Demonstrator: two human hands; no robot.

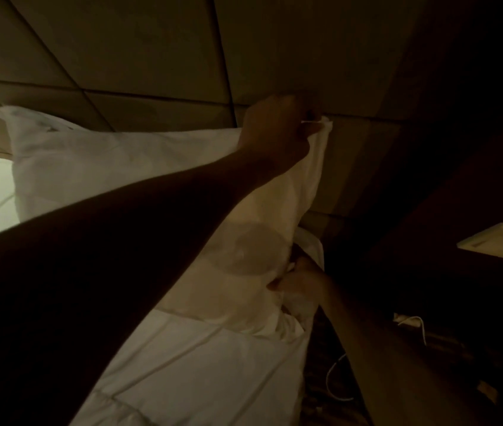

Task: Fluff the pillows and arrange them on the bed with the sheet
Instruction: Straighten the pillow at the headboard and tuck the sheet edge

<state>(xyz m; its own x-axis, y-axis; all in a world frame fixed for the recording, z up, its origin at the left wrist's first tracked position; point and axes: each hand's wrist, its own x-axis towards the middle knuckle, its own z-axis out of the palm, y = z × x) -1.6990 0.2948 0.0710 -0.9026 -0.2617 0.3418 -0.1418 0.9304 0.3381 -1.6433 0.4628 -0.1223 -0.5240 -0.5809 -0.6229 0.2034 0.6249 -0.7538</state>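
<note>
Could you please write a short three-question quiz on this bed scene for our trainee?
1. True or false: both hands grip the pillow.
2. Which hand holds the pillow's top corner by the headboard? A) left hand B) right hand
3. Fill in: the pillow stands on the ____, leaning on the headboard.

Key: 1. True. 2. A; the right hand pinches the lower edge. 3. bed.
</note>
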